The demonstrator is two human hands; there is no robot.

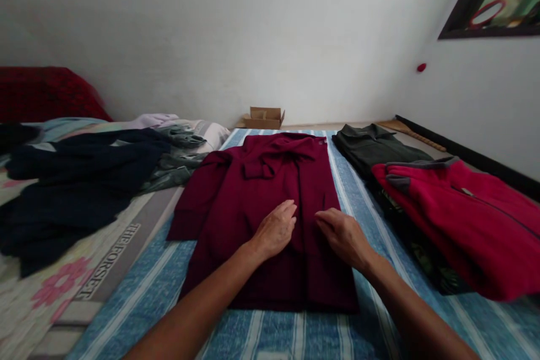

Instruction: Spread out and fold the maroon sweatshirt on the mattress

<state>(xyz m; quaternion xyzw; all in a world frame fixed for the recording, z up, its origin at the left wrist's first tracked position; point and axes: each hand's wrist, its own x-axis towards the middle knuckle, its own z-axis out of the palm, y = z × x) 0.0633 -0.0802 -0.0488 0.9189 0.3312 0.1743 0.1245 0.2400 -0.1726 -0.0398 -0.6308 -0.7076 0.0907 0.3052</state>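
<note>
A maroon long-sleeved jacket (pixel 261 270) lies spread flat in front of me, one sleeve folded across its upper part and the other lying out at the left. My left hand (pixel 276 229) is over the jacket's middle, its fingers bent and pressed together. Opposite it, my right hand (pixel 343 236) is above the jacket's right side, near a short dark slit, with its fingers curled in. I see no cloth lifted or gathered in either hand. Whether the fingertips touch the fabric is hard to tell.
A blue striped cover (pixel 147 287) lies under the jacket. At right are a folded red fleece jacket (pixel 459 225) and a dark folded garment (pixel 375 149). Dark navy clothing (pixel 84 180) is heaped at left on a floral sheet. A cardboard box (pixel 264 118) stands by the wall.
</note>
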